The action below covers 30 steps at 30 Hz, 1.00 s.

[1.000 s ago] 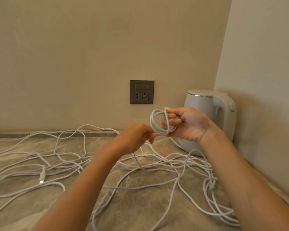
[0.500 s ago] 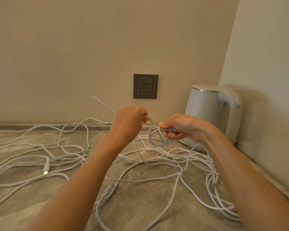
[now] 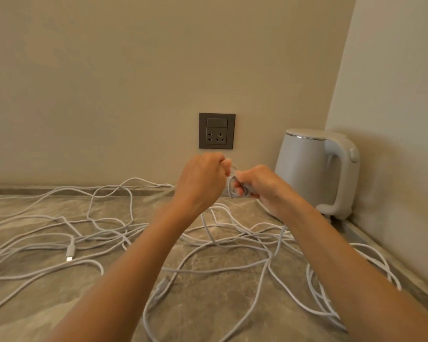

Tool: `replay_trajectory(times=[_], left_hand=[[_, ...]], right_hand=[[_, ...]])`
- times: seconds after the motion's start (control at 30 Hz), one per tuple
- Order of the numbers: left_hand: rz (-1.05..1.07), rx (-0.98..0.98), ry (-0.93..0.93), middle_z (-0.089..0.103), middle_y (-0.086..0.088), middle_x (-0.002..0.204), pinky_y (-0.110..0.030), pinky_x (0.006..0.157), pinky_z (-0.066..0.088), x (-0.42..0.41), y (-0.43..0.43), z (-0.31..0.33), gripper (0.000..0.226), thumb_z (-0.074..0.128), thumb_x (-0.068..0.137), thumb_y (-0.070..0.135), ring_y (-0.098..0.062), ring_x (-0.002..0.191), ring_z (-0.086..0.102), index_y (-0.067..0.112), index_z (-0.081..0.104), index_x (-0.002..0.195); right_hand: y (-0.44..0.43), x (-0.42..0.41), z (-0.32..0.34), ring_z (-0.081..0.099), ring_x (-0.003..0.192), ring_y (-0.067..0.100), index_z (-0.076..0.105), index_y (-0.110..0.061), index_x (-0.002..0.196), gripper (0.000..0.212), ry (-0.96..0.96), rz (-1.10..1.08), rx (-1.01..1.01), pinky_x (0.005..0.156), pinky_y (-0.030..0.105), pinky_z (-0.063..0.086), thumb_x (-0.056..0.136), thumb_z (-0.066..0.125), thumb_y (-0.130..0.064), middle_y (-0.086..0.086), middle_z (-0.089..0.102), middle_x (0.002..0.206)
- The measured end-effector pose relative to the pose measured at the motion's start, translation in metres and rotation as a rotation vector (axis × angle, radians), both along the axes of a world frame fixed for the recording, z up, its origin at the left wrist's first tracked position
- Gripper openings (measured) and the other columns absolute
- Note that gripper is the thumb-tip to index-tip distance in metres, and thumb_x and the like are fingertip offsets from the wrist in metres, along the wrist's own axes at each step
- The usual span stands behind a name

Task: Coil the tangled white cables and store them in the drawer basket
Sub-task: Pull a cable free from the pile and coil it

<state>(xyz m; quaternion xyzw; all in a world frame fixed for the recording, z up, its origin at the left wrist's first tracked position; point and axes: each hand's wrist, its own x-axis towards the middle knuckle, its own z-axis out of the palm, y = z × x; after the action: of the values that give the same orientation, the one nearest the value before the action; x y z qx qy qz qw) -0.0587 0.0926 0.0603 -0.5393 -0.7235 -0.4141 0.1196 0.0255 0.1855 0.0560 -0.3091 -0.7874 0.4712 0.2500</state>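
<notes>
Here your right hand [image 3: 260, 186] grips the small coil of thin white cable [image 3: 229, 186], seemingly so its loops hold, while your left hand [image 3: 200, 181] pinches its strand; tangled white cables [image 3: 208, 243] sprawl over the grey stone worktop [image 3: 208, 307].

A grey-brown marbled stone bench [image 3: 42, 302] fills the lower half of the view and meets a plain beige back wall [image 3: 109, 70]. On that wall, at 12 o'clock from the bench's middle, sits a dark grey square socket plate [image 3: 217, 130] with a switch above its pin holes. At 2 o'clock, in the corner, a white plastic kettle [image 3: 307, 169] stands upright, its handle turned toward 3 o'clock and a thin chrome band under its lid.
</notes>
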Motion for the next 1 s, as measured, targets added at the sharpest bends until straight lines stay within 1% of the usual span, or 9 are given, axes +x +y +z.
replay_trajectory(times=[0.07,0.13,0.27,0.47,0.57,0.67,0.83,0.93,1.0], left_hand=[[-0.096,0.005,-0.087,0.051,-0.005,0.062,-0.036,0.065,0.039,0.003,0.002,0.001,0.03,0.04,0.095,0.011,-0.025,0.065,0.046,0.006,0.058,0.071],[-0.166,-0.024,-0.129,0.043,0.001,0.057,-0.033,0.061,0.035,0.005,0.004,-0.001,0.03,0.041,0.096,0.011,-0.021,0.059,0.04,0.002,0.057,0.073],[-0.225,-0.065,-0.159,0.04,0.007,0.054,-0.027,0.054,0.029,0.003,0.007,-0.007,0.035,0.041,0.097,0.013,-0.007,0.052,0.035,0.019,0.046,0.062],[-0.273,-0.151,-0.15,0.038,0.006,0.055,-0.028,0.054,0.029,0.001,0.012,-0.016,0.035,0.036,0.098,0.014,-0.009,0.052,0.034,0.022,0.038,0.064],[-0.259,-0.183,-0.098,0.038,0.007,0.057,-0.028,0.056,0.029,-0.004,0.011,-0.02,0.036,0.036,0.098,0.013,-0.008,0.055,0.035,0.022,0.036,0.063],[-0.205,-0.235,0.044,0.039,0.008,0.057,-0.018,0.052,0.027,-0.009,0.008,-0.019,0.036,0.038,0.099,0.02,-0.006,0.054,0.035,0.022,0.036,0.062],[-0.149,-0.255,0.133,0.053,0.0,0.066,-0.027,0.06,0.031,-0.027,0.001,-0.013,0.026,0.048,0.094,0.023,-0.018,0.064,0.046,0.012,0.054,0.071],[-0.097,-0.31,0.145,0.05,0.004,0.073,-0.025,0.065,0.031,-0.032,-0.005,-0.008,0.019,0.049,0.093,0.016,-0.013,0.069,0.045,0.007,0.062,0.081],[-0.061,-0.332,0.116,0.049,0.007,0.075,-0.024,0.064,0.03,-0.033,-0.007,-0.004,0.018,0.052,0.093,0.017,-0.004,0.066,0.042,0.006,0.065,0.085]], right_hand=[[0.005,0.004,0.004,0.047,0.052,0.007,0.055,-0.011,0.063,0.037,0.21,-0.023,-0.18,0.052,0.018,0.034,0.098,0.044,-0.013,-0.001,0.054,0.052],[0.007,0.005,0.006,0.049,0.05,0.004,0.057,-0.012,0.067,0.035,0.357,-0.044,-0.352,0.054,0.021,0.034,0.099,0.044,-0.015,-0.007,0.055,0.046],[0.01,0.01,0.012,0.044,0.054,0.006,0.052,-0.013,0.071,0.032,0.569,-0.023,-0.647,0.056,0.023,0.031,0.1,0.039,-0.015,-0.006,0.049,0.046],[0.016,0.018,0.017,0.037,0.054,0.009,0.047,-0.016,0.066,0.035,0.702,0.076,-0.816,0.062,0.026,0.028,0.099,0.035,-0.02,-0.006,0.038,0.038],[0.019,0.023,0.018,0.037,0.052,0.01,0.045,-0.017,0.064,0.034,0.672,0.135,-0.811,0.065,0.027,0.027,0.097,0.036,-0.022,-0.006,0.034,0.038],[0.02,0.028,0.017,0.035,0.051,0.01,0.049,-0.015,0.057,0.036,0.61,0.19,-0.772,0.065,0.027,0.026,0.092,0.041,-0.02,-0.005,0.031,0.037],[0.018,0.036,0.022,0.037,0.038,0.006,0.051,-0.008,0.063,0.015,0.435,0.37,-0.592,0.067,0.025,0.029,0.074,0.053,-0.018,0.0,0.033,0.045],[0.013,0.036,0.022,0.032,0.038,0.005,0.053,-0.006,0.057,0.022,0.136,0.492,-0.337,0.058,0.019,0.037,0.077,0.053,-0.017,0.001,0.041,0.048],[0.009,0.031,0.02,0.034,0.04,0.005,0.055,-0.008,0.058,0.031,-0.069,0.514,-0.159,0.063,0.022,0.037,0.088,0.05,-0.014,-0.002,0.046,0.047]])
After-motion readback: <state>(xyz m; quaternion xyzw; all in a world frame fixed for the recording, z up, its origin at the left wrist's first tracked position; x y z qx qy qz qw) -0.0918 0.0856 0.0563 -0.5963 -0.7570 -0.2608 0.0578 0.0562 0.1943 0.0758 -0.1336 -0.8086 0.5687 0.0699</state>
